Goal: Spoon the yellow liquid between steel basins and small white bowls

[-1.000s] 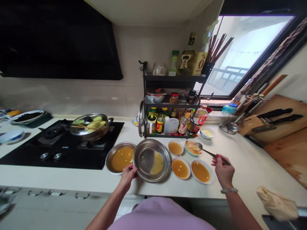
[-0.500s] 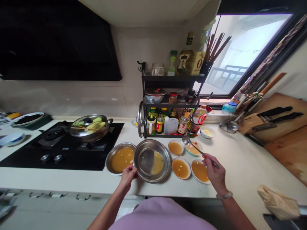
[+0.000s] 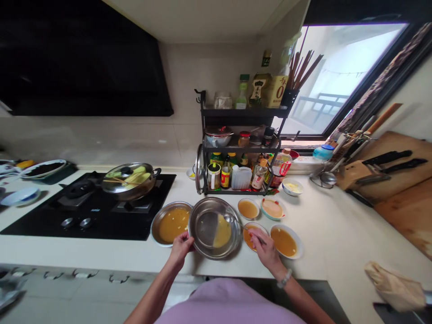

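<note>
My left hand (image 3: 182, 247) pinches the near left rim of a round metal bowl (image 3: 202, 231), which is tilted so that a little yellowish broth (image 3: 222, 231) pools at its right. In my right hand (image 3: 265, 247) is a ladle (image 3: 229, 218), its head over the right side of that bowl. Left of it stands another metal bowl of broth (image 3: 173, 223) with pale bits floating. To the right are small bowls: one of broth (image 3: 249, 209), one with paler pinkish liquid (image 3: 272, 209), one partly behind my right hand (image 3: 249, 237), and another broth bowl (image 3: 284, 240).
A lidded pan (image 3: 130, 180) sits on the black stove (image 3: 101, 220) at left. Behind the bowls rises a black spice rack (image 3: 241, 148) with bottles and jars. A knife block (image 3: 354, 175), cutting boards (image 3: 405, 180) and a beige cloth (image 3: 393, 281) are at right.
My right hand has swung left with the ladle, from above the pinkish bowl to the tilted metal bowl. My left hand keeps its hold on the rim.
</note>
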`<state>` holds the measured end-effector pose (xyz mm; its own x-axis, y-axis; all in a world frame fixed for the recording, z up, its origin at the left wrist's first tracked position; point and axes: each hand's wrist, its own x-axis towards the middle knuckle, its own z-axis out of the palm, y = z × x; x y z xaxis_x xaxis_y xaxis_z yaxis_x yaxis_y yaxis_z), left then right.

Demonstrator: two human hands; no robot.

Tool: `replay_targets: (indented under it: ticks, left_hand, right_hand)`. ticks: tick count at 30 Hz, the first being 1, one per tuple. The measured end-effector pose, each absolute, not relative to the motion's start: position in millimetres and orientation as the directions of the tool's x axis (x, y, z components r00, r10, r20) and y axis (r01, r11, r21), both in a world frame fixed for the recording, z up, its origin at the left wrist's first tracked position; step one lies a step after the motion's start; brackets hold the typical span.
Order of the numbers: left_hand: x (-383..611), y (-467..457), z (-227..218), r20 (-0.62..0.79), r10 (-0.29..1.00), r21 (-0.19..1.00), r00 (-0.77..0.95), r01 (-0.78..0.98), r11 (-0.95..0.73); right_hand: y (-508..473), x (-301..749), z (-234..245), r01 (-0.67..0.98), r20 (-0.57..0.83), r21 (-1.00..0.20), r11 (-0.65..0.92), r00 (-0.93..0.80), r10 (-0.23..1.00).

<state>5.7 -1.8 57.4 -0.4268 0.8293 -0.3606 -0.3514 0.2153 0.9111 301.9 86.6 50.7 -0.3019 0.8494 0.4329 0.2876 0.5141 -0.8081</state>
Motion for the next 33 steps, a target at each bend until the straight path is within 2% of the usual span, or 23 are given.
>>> replay_targets:
  ticks: [5, 13, 17, 22, 33]
  left_hand:
    - [6, -5, 61, -0.353, 0.831, 0.917, -0.430, -0.335, 0.217]
    - [8, -11, 64, -0.338, 0.838, 0.922, -0.428, -0.328, 0.204]
    - [9, -13, 64, -0.332, 0.830, 0.924, -0.449, -0.331, 0.190]
    - [8, -17, 62, -0.323, 0.834, 0.926, -0.448, -0.333, 0.180]
    - [7, -24, 60, -0.356, 0.833, 0.916, -0.423, -0.332, 0.223]
  right_hand:
    - [82, 297, 56, 0.261, 0.435, -0.818, 0.513, -0.305, 0.847]
    - [66, 286, 69, 0.154, 0.279, -0.933, 0.324, -0.259, 0.925]
    - [62, 285, 63, 0.114, 0.168, -0.977, 0.182, -0.125, 0.978]
    - [62, 288, 56, -0.041, 0.017, -0.999, 0.019, 0.063, 0.998]
    - [53, 295, 81, -0.183, -0.028, -0.983, -0.005, 0.121, 0.992]
